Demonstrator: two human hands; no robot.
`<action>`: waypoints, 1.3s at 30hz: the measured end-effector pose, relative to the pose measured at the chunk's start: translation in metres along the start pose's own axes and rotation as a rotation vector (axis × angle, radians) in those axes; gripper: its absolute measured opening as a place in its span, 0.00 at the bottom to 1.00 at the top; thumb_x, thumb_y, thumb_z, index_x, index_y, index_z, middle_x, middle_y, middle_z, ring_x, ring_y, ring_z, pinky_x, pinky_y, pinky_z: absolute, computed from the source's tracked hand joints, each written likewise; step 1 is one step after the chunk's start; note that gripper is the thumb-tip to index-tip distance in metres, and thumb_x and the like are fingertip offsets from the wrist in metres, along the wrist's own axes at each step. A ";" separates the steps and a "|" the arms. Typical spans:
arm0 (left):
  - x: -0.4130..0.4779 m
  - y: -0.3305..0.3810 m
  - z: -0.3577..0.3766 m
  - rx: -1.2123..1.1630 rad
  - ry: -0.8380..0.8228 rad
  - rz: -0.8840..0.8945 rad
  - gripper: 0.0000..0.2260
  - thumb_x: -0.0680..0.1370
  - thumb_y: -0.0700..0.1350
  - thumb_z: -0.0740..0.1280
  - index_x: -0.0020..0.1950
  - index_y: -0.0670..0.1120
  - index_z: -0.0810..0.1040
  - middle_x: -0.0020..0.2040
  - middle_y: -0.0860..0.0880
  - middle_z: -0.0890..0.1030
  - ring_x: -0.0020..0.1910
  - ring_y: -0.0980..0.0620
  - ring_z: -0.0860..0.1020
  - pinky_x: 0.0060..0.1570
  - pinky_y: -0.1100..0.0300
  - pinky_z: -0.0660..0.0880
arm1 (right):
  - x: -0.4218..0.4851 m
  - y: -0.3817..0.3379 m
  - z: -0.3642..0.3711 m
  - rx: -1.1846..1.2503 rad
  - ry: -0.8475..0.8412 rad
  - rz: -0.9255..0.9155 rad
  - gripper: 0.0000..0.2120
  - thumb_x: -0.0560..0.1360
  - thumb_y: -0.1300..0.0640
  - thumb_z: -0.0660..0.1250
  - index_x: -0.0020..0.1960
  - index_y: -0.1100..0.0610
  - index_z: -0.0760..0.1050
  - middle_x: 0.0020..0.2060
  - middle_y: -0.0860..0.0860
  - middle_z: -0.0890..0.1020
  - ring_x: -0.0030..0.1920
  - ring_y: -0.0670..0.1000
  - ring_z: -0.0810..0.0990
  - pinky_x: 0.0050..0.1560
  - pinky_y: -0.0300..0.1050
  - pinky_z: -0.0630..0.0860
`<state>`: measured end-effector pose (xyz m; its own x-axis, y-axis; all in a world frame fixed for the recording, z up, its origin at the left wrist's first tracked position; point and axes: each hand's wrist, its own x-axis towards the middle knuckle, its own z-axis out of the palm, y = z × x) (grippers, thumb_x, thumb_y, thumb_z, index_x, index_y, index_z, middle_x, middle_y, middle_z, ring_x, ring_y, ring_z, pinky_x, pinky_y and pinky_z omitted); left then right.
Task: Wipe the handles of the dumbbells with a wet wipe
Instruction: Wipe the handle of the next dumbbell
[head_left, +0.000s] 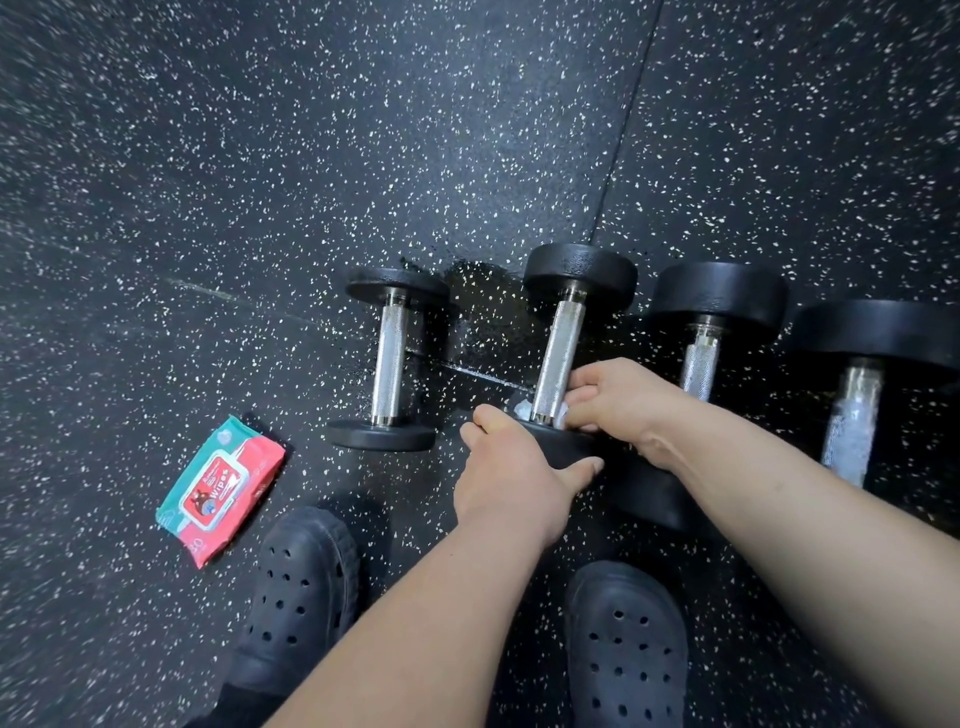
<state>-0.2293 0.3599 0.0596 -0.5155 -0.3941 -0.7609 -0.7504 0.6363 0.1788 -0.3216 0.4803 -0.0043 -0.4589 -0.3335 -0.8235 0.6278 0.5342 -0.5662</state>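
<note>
Several black dumbbells with knurled steel handles lie side by side on the speckled floor. My left hand (511, 467) grips the near weight head of the second dumbbell (561, 338). My right hand (621, 402) wraps a white wet wipe (558, 413) round the near end of that dumbbell's handle. The smallest dumbbell (388, 358) lies untouched to the left. A third dumbbell (701, 358) and a fourth dumbbell (852, 426) lie to the right, partly hidden by my right forearm.
A red and green pack of wipes (221, 488) lies on the floor at the left. My two feet in dark perforated clogs (304, 587) stand near the bottom. A dark wet patch (480, 312) marks the floor between the first two dumbbells.
</note>
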 end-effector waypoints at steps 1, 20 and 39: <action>0.000 0.000 0.000 0.002 0.004 0.000 0.44 0.67 0.70 0.78 0.67 0.45 0.60 0.67 0.47 0.68 0.60 0.43 0.79 0.47 0.51 0.73 | 0.000 -0.002 0.001 -0.013 0.000 0.002 0.15 0.70 0.76 0.67 0.55 0.68 0.83 0.32 0.51 0.85 0.34 0.43 0.77 0.35 0.35 0.72; 0.001 -0.001 0.000 -0.013 0.012 0.000 0.45 0.65 0.71 0.79 0.65 0.46 0.60 0.64 0.48 0.68 0.59 0.43 0.79 0.52 0.47 0.78 | -0.045 -0.027 0.002 -0.449 0.228 -0.388 0.08 0.70 0.49 0.82 0.43 0.46 0.83 0.33 0.39 0.86 0.38 0.35 0.83 0.43 0.35 0.76; -0.001 0.000 -0.004 -0.014 -0.007 0.023 0.44 0.67 0.69 0.78 0.67 0.47 0.58 0.66 0.48 0.66 0.61 0.44 0.79 0.54 0.47 0.77 | -0.025 -0.108 0.055 -1.827 -0.027 -0.370 0.15 0.84 0.60 0.57 0.61 0.53 0.82 0.61 0.51 0.83 0.62 0.57 0.82 0.45 0.50 0.70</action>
<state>-0.2305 0.3575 0.0629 -0.5299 -0.3744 -0.7610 -0.7438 0.6362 0.2049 -0.3431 0.3882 0.0749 -0.3766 -0.6136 -0.6940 -0.8646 0.5018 0.0256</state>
